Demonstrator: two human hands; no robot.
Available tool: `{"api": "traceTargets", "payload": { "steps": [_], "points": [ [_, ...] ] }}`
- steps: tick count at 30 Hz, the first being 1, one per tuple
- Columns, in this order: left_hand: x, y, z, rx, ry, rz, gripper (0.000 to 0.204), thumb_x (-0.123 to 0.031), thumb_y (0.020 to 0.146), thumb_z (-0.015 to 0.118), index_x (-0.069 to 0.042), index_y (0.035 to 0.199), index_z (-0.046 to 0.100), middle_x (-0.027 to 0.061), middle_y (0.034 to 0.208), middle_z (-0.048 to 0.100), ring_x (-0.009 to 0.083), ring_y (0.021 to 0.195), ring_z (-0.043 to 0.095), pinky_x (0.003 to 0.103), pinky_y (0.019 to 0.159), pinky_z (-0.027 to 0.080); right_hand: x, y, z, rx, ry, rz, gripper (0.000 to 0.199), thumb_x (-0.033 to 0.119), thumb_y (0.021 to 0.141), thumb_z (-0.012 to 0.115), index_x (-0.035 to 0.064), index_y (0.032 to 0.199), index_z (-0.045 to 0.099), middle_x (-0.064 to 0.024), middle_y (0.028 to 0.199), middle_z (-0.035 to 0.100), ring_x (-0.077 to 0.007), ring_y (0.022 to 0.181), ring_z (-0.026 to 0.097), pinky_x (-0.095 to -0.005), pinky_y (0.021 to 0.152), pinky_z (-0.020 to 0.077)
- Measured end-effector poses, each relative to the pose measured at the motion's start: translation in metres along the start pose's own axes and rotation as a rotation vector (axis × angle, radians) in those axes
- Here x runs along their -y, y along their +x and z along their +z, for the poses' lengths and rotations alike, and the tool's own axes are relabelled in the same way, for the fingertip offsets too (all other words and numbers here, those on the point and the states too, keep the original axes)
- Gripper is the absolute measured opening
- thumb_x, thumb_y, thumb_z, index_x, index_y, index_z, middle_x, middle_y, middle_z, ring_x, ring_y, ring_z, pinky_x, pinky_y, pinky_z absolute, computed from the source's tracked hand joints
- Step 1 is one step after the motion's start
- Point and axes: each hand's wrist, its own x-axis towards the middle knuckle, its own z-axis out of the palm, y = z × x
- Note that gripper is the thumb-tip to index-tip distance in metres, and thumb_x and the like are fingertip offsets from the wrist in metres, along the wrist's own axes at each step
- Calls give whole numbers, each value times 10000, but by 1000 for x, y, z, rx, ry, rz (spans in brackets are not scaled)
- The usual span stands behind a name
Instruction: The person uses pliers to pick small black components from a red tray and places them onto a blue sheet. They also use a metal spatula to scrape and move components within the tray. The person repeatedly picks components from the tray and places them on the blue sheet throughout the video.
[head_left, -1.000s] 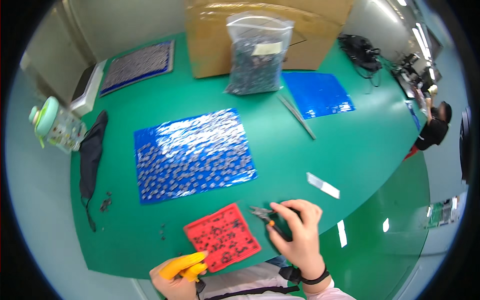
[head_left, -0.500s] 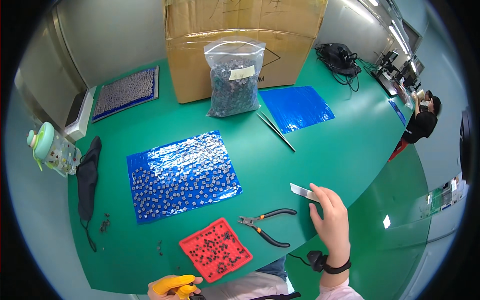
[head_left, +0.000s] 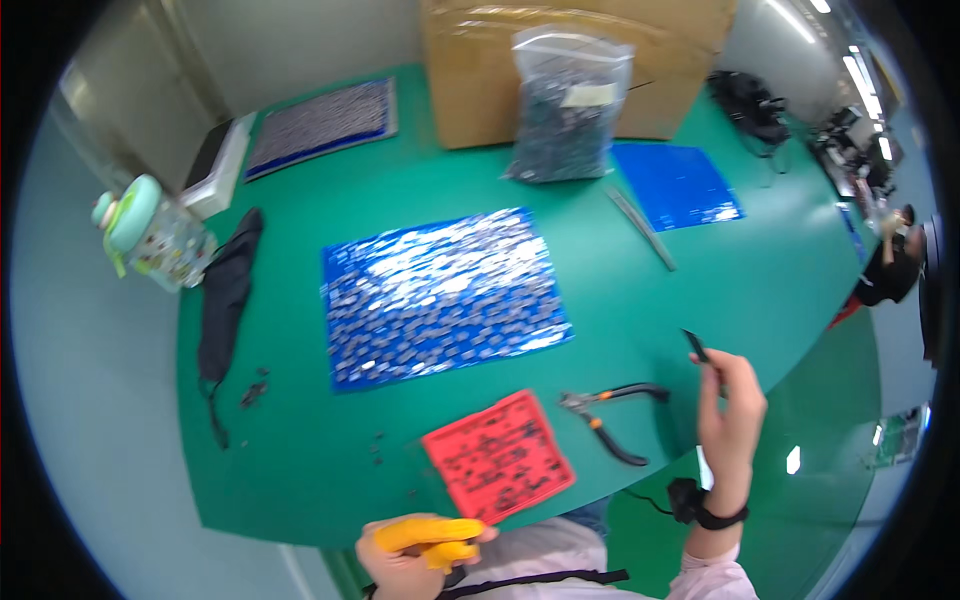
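While the green table [head_left: 620, 330] spreads out before the person, a big cardboard box [head_left: 470, 90] stands at its far side, with a clear bag [head_left: 565, 135] packed with small pieces in front of it. Nearer, a blue sheet [head_left: 345, 380] carries rows of little squares; a plain blue sheet [head_left: 680, 185] lies beyond it to the right.

The red tray [head_left: 482, 418], scattered with small black bits [head_left: 500, 455], sits tilted near the table's front edge. Close by its near corner is the left hand [head_left: 405, 560], with yellow covers [head_left: 425, 530] on its fingers. Those fingers are curled together, but I can't tell whether anything is pinched between them.

To the right of the tray the pliers [head_left: 580, 403] lie spread and unheld. Beyond them the right hand [head_left: 732, 405] pinches a thin dark strip [head_left: 693, 345] between thumb and fingers, its tip pointing away from the person.

To my eye, the step in hand is taking up that strip, with the pliers set aside. The next move seems to call for a firm, careful pinch and a clear path over the pliers toward the tray.
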Motion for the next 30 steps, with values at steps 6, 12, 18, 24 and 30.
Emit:
{"api": "traceTargets", "payload": {
  "steps": [6, 12, 18, 24, 30],
  "points": [
    [20, -11, -18, 41, -98, -100, 186, -80, 875, 685, 96, 936, 674, 182, 860, 713, 139, 623, 645, 222, 564, 511, 76, -39, -11, 390, 542, -258, 186, -13, 728, 549, 60, 863, 654, -19, 579, 560, -158, 545, 501, -309, 537, 371],
    [17, -18, -18, 64, -57, -137, 199, -91, 882, 683, 99, 939, 672, 175, 862, 710, 155, 660, 656, 221, 575, 503, 87, -48, 4, 457, 544, -490, 157, 23, 725, 615, 67, 875, 636, 7, 619, 574, -160, 470, 452, -308, 474, 317],
    [9, -20, -17, 78, 10, -137, 192, -80, 870, 690, 97, 943, 677, 177, 861, 710, 157, 667, 660, 214, 571, 491, 88, -46, 6, 440, 515, -570, 128, 65, 743, 636, 67, 871, 638, 12, 618, 571, -142, 457, 432, -297, 461, 275],
    [19, -19, -16, 78, -7, -33, 183, -58, 859, 691, 104, 943, 677, 176, 862, 709, 180, 706, 678, 225, 603, 519, 91, -47, 6, 431, 422, -605, 262, 34, 666, 653, 115, 915, 674, 29, 645, 545, -132, 490, 447, -294, 491, 282],
    [19, -17, -16, 95, 45, 2, 193, -64, 848, 707, 103, 939, 678, 177, 862, 708, 196, 721, 685, 239, 617, 530, 91, -52, 3, 365, 288, -600, 348, 91, 646, 722, 219, 968, 697, 50, 747, 550, -113, 607, 494, -289, 553, 298]
  ]
}}
